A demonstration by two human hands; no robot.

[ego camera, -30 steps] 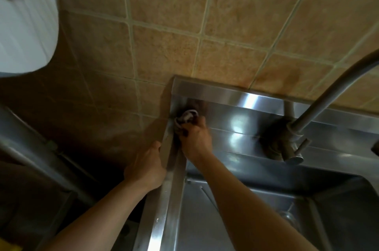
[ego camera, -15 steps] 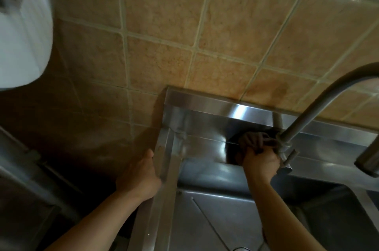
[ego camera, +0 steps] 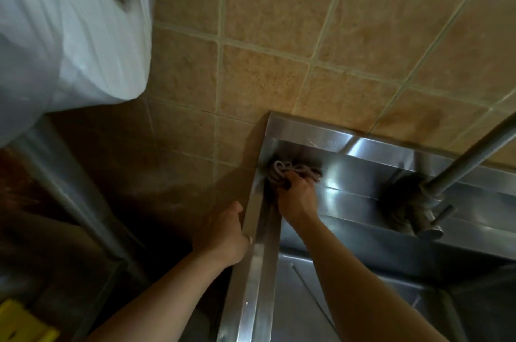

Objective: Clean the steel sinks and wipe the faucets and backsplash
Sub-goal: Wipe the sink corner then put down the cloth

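Steel along the sink's back ledge (ego camera: 363, 190) is getting scrubbed in long passes: the right hand (ego camera: 297, 196), fingers curled tight round a bunched cloth (ego camera: 290, 172), has swept back from the faucet (ego camera: 427, 196) into the far left corner. The left hand (ego camera: 223, 232) still grips the sink's left rim (ego camera: 252, 266) (bracing, I'd say), so the ledge seems nearly covered, the faucets next.

The faucet (ego camera: 427, 193) stands right of the sink's (ego camera: 252, 280) back-left corner, below the tiled wall (ego camera: 279, 34).
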